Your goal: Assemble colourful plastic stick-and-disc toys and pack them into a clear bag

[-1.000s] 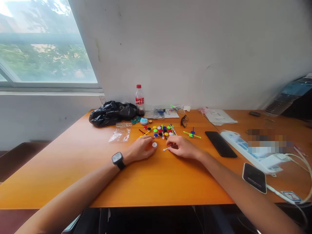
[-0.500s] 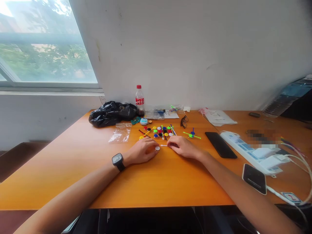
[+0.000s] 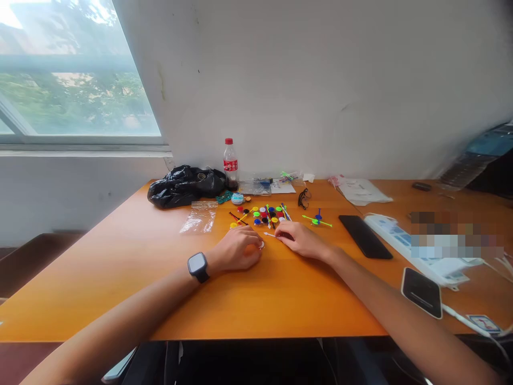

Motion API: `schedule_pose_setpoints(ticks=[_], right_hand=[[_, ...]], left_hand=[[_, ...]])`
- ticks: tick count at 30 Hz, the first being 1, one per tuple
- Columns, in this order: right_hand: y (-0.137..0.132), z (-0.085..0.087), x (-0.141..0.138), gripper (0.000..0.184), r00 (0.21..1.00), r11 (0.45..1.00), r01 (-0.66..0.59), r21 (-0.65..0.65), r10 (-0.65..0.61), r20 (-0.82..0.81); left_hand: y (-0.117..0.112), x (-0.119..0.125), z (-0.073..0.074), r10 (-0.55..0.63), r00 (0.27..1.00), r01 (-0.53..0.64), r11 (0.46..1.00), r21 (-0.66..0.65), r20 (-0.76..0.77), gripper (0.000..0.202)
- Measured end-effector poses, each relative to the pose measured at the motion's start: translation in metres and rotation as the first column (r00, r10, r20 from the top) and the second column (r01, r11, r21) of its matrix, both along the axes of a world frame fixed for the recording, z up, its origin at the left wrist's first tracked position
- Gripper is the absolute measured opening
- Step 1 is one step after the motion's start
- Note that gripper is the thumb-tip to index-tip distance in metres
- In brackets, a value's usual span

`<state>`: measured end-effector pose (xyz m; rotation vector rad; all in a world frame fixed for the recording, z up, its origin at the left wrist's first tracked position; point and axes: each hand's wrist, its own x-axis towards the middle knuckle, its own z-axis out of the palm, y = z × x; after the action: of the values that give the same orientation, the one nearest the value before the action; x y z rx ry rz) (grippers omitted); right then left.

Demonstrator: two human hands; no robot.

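Observation:
Fingers closed, my left hand (image 3: 238,248) grips a small white round disc (image 3: 262,245), of which only the edge shows past the fingertips. My right hand (image 3: 298,237) pinches a thin white plastic arrow (image 3: 269,234), its pointed head aimed left toward the disc. The disc and the arrow are apart by a short gap. Just beyond both hands lie several coloured plastic discs (image 3: 257,214) in rows, with several coloured arrows (image 3: 284,211) on and beside them. Two crossed arrows, yellow and dark (image 3: 239,219), rest behind my left hand.
A green and blue spinner piece (image 3: 316,221) lies right of my right hand. Further right are a black phone (image 3: 364,237), a white power strip (image 3: 404,248) and another device (image 3: 421,292). A clear bag (image 3: 199,216), black bag (image 3: 186,186) and cola bottle (image 3: 230,164) stand left and behind.
My left fingers have turned and closed further around the white disc, so less of it shows. The arrow in my right hand has tilted, its head now higher. The view has shifted slightly.

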<state>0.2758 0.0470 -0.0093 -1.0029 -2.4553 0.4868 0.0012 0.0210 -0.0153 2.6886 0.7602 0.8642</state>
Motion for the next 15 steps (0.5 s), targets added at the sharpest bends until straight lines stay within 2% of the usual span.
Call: schedule_pose_setpoints(ticks=[5, 15], right_hand=[[0.000, 0.001, -0.001, 0.015, 1.000, 1.000, 0.025, -0.018, -0.025, -0.007], [-0.006, 0.002, -0.003, 0.016, 1.000, 1.000, -0.010, 0.027, 0.009, 0.018]], left_hand=[[-0.002, 0.002, 0.001, 0.036, 0.998, -0.037, 0.999, -0.014, -0.047, 0.020], [0.000, 0.002, -0.013, 0.093, 0.995, -0.093, 0.995, -0.022, 0.033, 0.006]])
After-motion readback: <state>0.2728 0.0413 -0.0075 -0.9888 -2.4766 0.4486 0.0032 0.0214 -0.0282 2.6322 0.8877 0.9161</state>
